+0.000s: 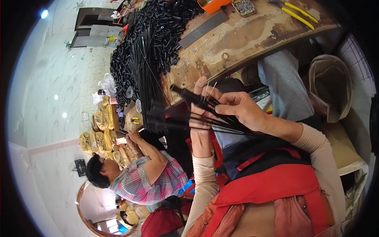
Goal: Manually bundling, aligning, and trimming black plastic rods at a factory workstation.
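Heap of glossy black tubes (154, 35) at eleven o'clock on the scarred wooden bench (244, 39). Centre: left hand (201, 118) and right hand (242, 112) both grip thin, straight black rods (185, 118), fanned toward nine o'clock.

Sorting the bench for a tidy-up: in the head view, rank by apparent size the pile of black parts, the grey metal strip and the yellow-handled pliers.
1. Pile of black parts
2. Grey metal strip
3. Yellow-handled pliers, close to the strip; rim bending leaves this unsure.

Bright, even indoor light, small lamp glare spots on the pale wall (59, 79), heavy fisheye bending and black vignette at the rim, near rods (173, 122) motion-blurred.
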Motion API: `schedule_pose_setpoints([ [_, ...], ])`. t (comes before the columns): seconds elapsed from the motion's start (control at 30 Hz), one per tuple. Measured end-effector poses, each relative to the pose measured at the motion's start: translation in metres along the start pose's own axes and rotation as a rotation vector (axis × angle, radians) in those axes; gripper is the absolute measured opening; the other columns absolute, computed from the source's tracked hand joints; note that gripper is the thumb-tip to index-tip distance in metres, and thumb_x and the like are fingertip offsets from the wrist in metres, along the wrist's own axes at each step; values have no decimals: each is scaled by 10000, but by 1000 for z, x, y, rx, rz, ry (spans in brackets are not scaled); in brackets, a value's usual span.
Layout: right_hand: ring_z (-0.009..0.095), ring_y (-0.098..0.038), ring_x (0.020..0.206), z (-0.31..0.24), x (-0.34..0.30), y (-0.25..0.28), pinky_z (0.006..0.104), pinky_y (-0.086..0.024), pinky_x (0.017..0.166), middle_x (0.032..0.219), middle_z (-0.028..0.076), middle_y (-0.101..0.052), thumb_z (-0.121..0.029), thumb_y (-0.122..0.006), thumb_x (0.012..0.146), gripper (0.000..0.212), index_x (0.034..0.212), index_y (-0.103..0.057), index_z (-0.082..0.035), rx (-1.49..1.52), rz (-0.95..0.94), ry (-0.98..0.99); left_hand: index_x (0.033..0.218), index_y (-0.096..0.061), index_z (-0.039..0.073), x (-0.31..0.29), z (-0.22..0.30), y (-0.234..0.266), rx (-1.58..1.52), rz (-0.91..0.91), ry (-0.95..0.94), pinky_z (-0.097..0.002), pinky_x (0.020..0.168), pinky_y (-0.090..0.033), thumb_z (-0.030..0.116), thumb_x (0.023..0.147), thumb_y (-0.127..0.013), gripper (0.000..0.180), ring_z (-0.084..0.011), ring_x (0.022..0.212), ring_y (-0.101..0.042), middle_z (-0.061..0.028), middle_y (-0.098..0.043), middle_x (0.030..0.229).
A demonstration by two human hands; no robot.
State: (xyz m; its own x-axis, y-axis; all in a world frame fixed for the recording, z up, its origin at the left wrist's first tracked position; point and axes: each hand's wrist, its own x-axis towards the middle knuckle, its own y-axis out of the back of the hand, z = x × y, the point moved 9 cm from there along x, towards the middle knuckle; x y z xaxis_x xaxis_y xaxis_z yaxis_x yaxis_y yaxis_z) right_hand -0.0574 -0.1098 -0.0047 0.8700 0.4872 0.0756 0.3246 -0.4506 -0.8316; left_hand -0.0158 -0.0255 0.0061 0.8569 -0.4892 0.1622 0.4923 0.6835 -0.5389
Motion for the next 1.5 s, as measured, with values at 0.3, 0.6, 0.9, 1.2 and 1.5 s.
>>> schedule_pose_setpoints([
  [0.3,67,-584,890,-8,-6,14,211,-454,809,940,4,-650,-36,-639,893,134,1018,-661,10,-137,296,301,1108,-554,-1,-35,25,-40,336,688,-166,-275,857,-492,117,941,-601,210,-151,947,-622,-62,-650,1038],
  [0.6,51,-573,864,-11,-1,5,195,-457,807,914,-9,-621,-40,-679,875,120,978,-620,-24,-91,249,347,983,-614,-16,-36,44,-39,534,705,-195,-243,802,-499,3,850,-695,157,-114,862,-625,-68,-677,938],
  [0.9,92,-607,892,6,13,28,226,-465,841,968,32,-660,-24,-688,856,136,985,-645,-15,89,198,138,1093,-606,-50,-33,35,-28,574,626,-158,-261,819,-499,47,884,-671,240,-126,871,-629,-93,-684,973],
  [1.2,73,-588,875,3,1,21,233,-477,821,929,14,-634,-12,-654,881,104,975,-611,-12,-98,278,299,999,-641,-33,-27,34,-39,773,725,-94,-244,797,-492,49,860,-693,169,-112,845,-631,-80,-701,937],
  [1.5,79,-595,902,3,3,26,220,-457,854,973,34,-652,-28,-614,916,113,1022,-638,1,36,250,315,968,-674,-25,-29,30,-30,574,706,-134,-231,775,-495,26,833,-724,153,-95,814,-631,-73,-711,901],
])
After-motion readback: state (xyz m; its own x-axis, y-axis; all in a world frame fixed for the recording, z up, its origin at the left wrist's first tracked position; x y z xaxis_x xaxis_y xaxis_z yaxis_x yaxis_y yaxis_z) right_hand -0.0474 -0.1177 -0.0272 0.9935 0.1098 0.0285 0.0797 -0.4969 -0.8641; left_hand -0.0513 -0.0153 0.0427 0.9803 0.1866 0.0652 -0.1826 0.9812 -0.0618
